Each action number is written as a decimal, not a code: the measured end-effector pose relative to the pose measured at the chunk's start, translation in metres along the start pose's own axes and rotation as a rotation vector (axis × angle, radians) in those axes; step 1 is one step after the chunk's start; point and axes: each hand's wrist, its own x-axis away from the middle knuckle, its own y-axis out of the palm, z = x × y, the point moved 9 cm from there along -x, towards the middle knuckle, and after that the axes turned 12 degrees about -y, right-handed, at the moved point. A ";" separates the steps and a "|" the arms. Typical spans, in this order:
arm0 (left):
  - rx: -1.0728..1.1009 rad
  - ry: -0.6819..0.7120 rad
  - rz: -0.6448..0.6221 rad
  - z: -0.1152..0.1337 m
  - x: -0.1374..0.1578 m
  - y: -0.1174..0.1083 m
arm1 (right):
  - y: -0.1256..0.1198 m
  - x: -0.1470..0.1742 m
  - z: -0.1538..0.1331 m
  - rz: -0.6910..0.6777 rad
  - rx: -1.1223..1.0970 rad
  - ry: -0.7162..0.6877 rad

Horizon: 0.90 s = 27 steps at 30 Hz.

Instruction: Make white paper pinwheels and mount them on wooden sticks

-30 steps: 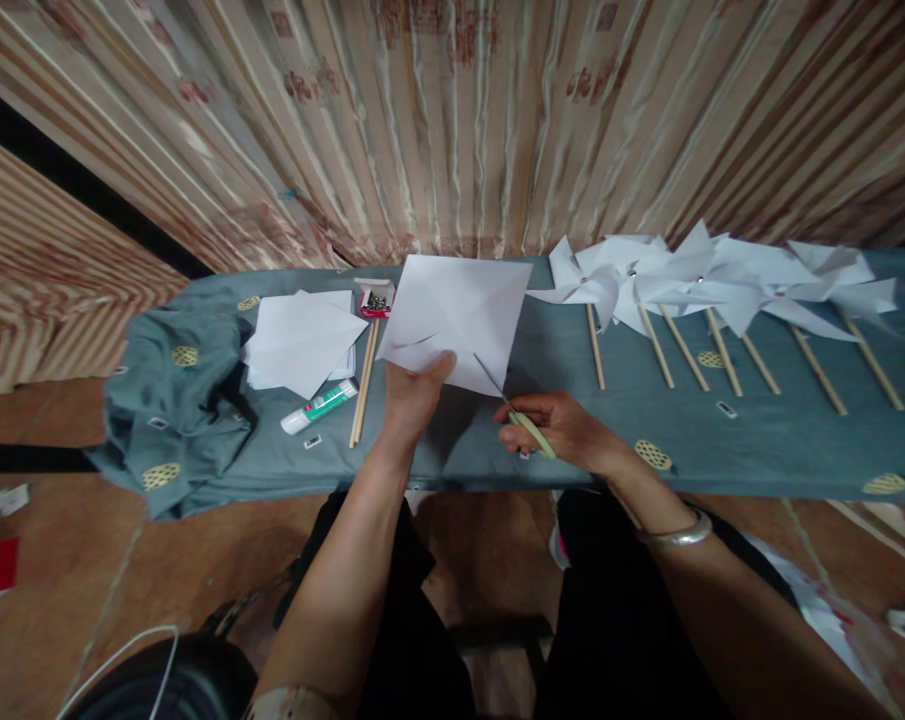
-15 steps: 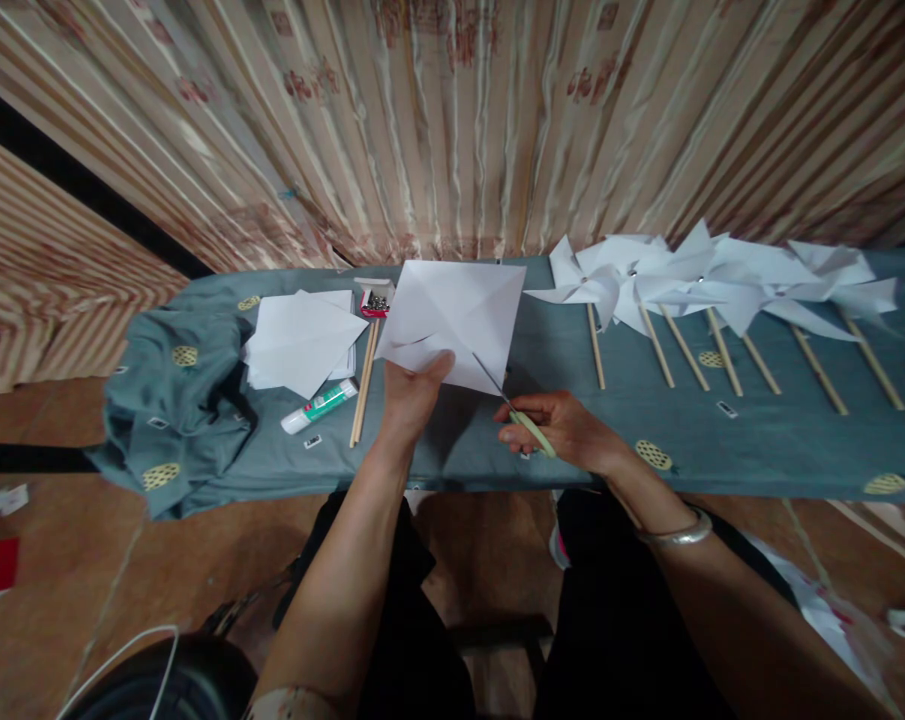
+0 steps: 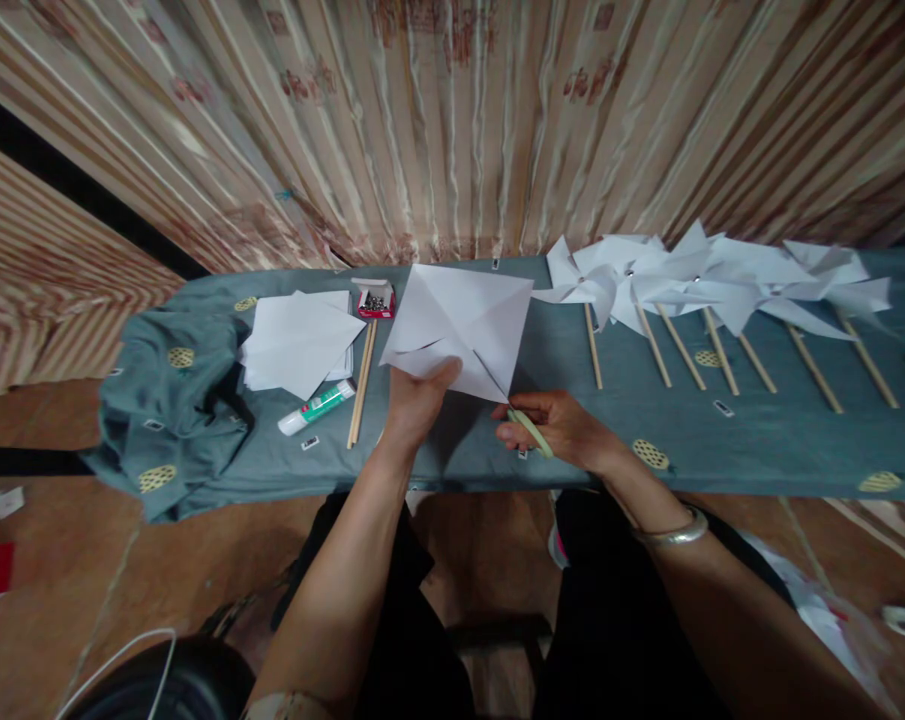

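Note:
A white square sheet of paper (image 3: 463,310) with diagonal creases is held above the cloth in my left hand (image 3: 420,400), thumb on top and fingers hidden beneath. One slit runs in from its lower left corner. My right hand (image 3: 553,425) grips scissors (image 3: 531,432) by their pale green handles, and the blades lie along the crease at the sheet's lower right corner. To the left are a stack of white paper (image 3: 298,340), a glue stick (image 3: 317,407), wooden sticks (image 3: 362,385) and a small red-and-white box of metal pins (image 3: 375,299).
Several white paper pinwheels (image 3: 696,278) on wooden sticks lie in a row at the right. A grey-green cloth with pineapple prints (image 3: 497,465) covers the narrow table and bunches up at its left end. A patterned curtain (image 3: 452,130) hangs behind.
The paper has shifted slightly right and down relative to the scissors. The blades sit closer together, with less of them showing over the sheet's corner. Both hands keep their hold.

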 end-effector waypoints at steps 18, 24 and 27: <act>0.050 -0.053 -0.041 -0.006 0.003 0.003 | 0.000 0.000 0.002 0.024 -0.054 0.027; 0.054 -0.086 -0.037 -0.010 0.004 0.004 | 0.000 -0.002 0.003 0.029 -0.086 -0.003; 0.074 -0.087 -0.035 -0.010 0.004 0.004 | 0.000 -0.002 0.003 0.045 -0.112 -0.002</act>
